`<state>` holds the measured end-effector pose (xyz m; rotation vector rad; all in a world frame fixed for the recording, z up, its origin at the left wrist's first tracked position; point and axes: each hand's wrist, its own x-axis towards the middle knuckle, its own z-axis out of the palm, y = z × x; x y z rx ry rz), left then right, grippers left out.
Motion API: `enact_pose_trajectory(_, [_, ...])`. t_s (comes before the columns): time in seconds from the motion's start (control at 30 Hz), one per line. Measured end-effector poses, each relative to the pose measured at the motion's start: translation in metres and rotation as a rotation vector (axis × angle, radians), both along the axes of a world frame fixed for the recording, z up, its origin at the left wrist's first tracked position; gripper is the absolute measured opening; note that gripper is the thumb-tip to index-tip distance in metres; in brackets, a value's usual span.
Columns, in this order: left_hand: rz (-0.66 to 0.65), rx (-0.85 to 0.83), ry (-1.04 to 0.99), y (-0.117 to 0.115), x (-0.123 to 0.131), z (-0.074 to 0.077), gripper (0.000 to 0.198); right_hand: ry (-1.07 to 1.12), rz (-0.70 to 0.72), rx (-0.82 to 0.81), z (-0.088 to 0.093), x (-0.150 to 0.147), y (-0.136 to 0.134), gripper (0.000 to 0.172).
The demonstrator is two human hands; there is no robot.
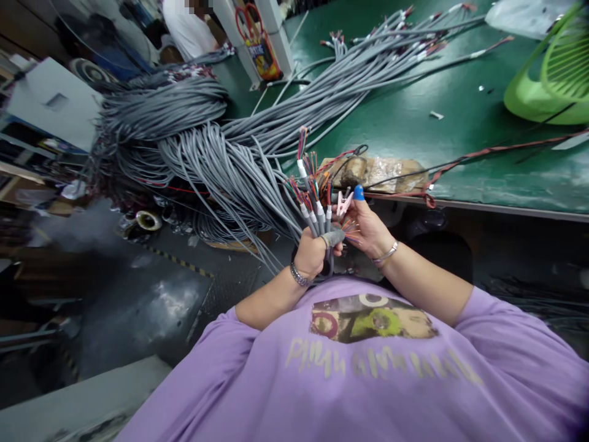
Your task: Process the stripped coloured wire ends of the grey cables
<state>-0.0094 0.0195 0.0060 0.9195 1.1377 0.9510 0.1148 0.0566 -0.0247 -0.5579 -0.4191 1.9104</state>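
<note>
My left hand (313, 250) is closed round a bunch of grey multi-core cables (321, 216), their stripped ends pointing up. Bare coloured wires (315, 187) fan out above white bands on the cables. A grey cover wraps my left thumb. Close on the right is my right hand (368, 230), its thumb in a blue fingertip cover (359, 193). Its fingers are closed on a small pink clip (344, 204), beside the cable ends. Another spray of thin coloured wires (352, 232) sticks out across my right palm; its cable is partly hidden by my left thumb.
Large heaps of grey cable (161, 107) hang over the left table edge. More cables (322, 92) lie across the green table (478, 135). A taped block (386, 174) sits at the front edge, a green basket (529, 101) at right. A person (188, 27) is beyond.
</note>
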Motion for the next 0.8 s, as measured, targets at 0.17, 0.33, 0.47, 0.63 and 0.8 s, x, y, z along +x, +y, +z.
enact_pose_trajectory(0.17, [-0.019, -0.011, 0.012, -0.003, -0.004, 0.002, 0.028, 0.02, -0.061, -0.079, -0.001, 0.002, 0.003, 0.056])
enact_pose_trajectory(0.33, [-0.019, 0.006, -0.006, -0.011, -0.011, 0.007, 0.027, -0.01, -0.054, -0.093, 0.008, 0.006, -0.001, 0.044])
enact_pose_trajectory(0.47, [-0.015, 0.0, -0.011, -0.011, -0.01, 0.01, 0.029, -0.067, -0.078, -0.051, 0.011, 0.008, -0.004, 0.034])
enact_pose_trajectory(0.63, [-0.011, 0.002, -0.032, -0.003, -0.002, 0.01, 0.029, -0.088, -0.079, -0.035, 0.009, 0.005, -0.004, 0.043])
enact_pose_trajectory(0.8, [0.004, -0.014, -0.012, 0.002, 0.003, 0.009, 0.033, -0.043, 0.099, -0.034, 0.011, 0.002, -0.001, 0.06])
